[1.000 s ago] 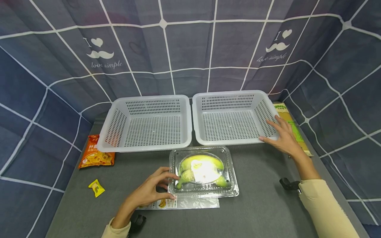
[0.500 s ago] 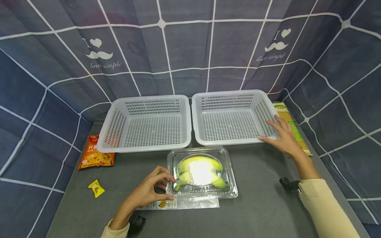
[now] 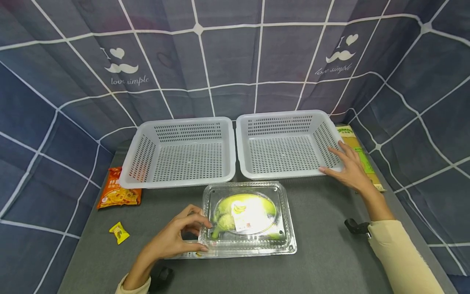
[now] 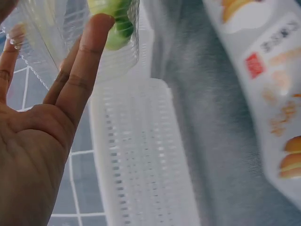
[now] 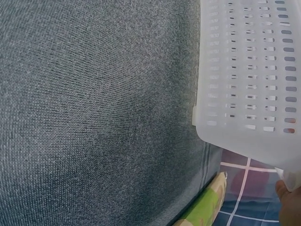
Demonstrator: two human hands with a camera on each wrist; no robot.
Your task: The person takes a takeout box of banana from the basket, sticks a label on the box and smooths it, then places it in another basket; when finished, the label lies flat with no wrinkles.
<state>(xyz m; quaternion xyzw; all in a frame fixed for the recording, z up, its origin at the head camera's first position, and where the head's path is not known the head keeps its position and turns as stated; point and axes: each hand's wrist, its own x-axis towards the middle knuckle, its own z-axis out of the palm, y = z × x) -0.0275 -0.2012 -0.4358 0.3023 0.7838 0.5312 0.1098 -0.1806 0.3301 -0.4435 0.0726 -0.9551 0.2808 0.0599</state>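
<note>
My left hand (image 3: 174,237) grips the left edge of a clear plastic clamshell box (image 3: 288,228), which is held up off the table. Yellow-green, banana-like pieces show through its lid, under a label (image 3: 240,216) with a banana picture. In the left wrist view, the fingers (image 4: 84,61) reach up against the box (image 4: 127,61). Beneath it lies a white printed packet (image 4: 268,70), mostly hidden in the head view. My right hand (image 3: 350,169) holds the front right corner of the right white basket (image 3: 282,175), its thumb on the rim.
Left of the right basket stands a second white basket (image 3: 180,183). An orange snack bag (image 3: 119,192) and a small yellow wrapped candy (image 3: 119,232) lie at the left. A green and tan packet (image 3: 361,159) lies beyond the right basket. Tiled-pattern cloth walls surround the table (image 3: 312,253).
The clear box has come up toward the camera and looks larger, covering more of the printed packet. My left hand moves with it, slightly leftward. My right hand stays put.
</note>
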